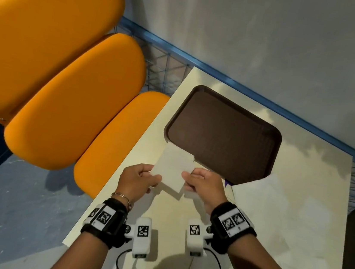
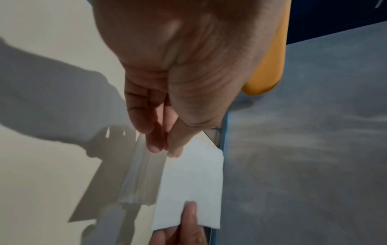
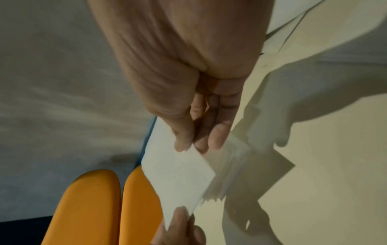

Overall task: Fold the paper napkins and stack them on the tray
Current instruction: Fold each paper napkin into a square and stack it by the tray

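Wrist bands: black straps with white blocks carrying black-and-white square code markers (image 1: 233, 223); no words readable on them.
Left hand (image 1: 136, 179): thumb and fingertips pinching the left edge of a white paper napkin (image 1: 172, 174).
Right hand (image 1: 205, 184): pinching the same napkin's right edge.
Napkin: held up between both hands, above the pale cream counter (image 1: 273, 226), its far corner overlapping the near edge of the tray in the head view; several layers fan out on its underside in the wrist views.
Tray: dark brown rectangular plastic tray (image 1: 223, 136), bare, lying on the counter just beyond the hands.
Beside tray: a large white paper sheet (image 1: 265, 197) lies flat to the right.
Left of counter: three orange padded chair backs (image 1: 74, 102).
Beyond: blue rail (image 1: 224, 78), grey wall.
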